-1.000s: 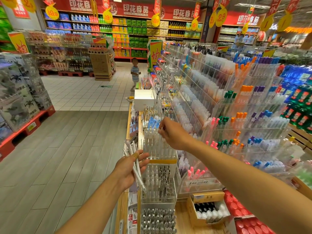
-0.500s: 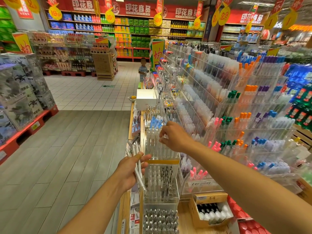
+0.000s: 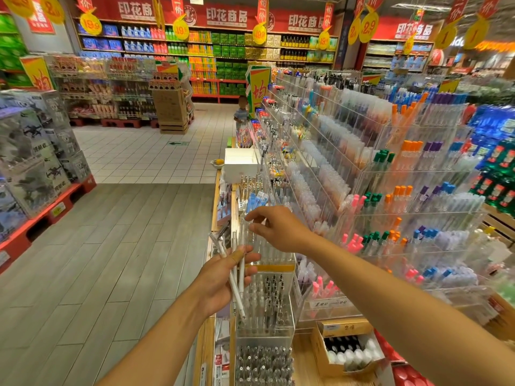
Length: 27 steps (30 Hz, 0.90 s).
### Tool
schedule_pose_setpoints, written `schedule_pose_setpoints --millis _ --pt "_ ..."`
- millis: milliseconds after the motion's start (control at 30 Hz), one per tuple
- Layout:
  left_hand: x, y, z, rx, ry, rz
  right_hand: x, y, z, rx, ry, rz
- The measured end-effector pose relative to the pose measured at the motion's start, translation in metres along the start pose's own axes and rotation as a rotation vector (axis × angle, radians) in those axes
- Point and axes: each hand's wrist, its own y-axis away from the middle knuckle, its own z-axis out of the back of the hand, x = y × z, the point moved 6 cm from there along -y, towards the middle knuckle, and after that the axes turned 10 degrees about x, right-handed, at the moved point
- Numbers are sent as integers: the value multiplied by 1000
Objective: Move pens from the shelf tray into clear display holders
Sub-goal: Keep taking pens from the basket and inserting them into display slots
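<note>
Over the clear display holder [image 3: 267,254] at the end of the stationery shelf, the right hand [image 3: 278,229] reaches leftward, thumb and forefinger pinching the top of one white pen [image 3: 246,232]. Below it, the left hand [image 3: 223,280] grips a slanting bundle of white pens [image 3: 237,291] beside the holder's wall. Behind lie a grey plank floor [image 3: 111,246], white tiles [image 3: 145,157] and red-bannered shelves [image 3: 223,45].

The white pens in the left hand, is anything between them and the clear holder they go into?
Nothing visible. The white pens sit right beside the clear holder, whose open top is reachable; only the right hand hovers over it.
</note>
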Motion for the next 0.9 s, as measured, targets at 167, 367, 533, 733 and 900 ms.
schedule_pose_setpoints --millis 167,367,533,733,900 --pt "-1 1 -7 86 5 -20 -2 4 -7 107 -339 -35" --pt "0 0 -10 94 46 -39 -5 11 -15 200 -753 -53" --pt "0 -3 -8 67 146 -61 -4 9 4 41 -670 -16" --pt "5 -4 26 -251 96 -20 -8 5 38 -210 -423 -23" --pt "13 -5 37 -325 56 47 -8 2 26 -171 -76 -19"
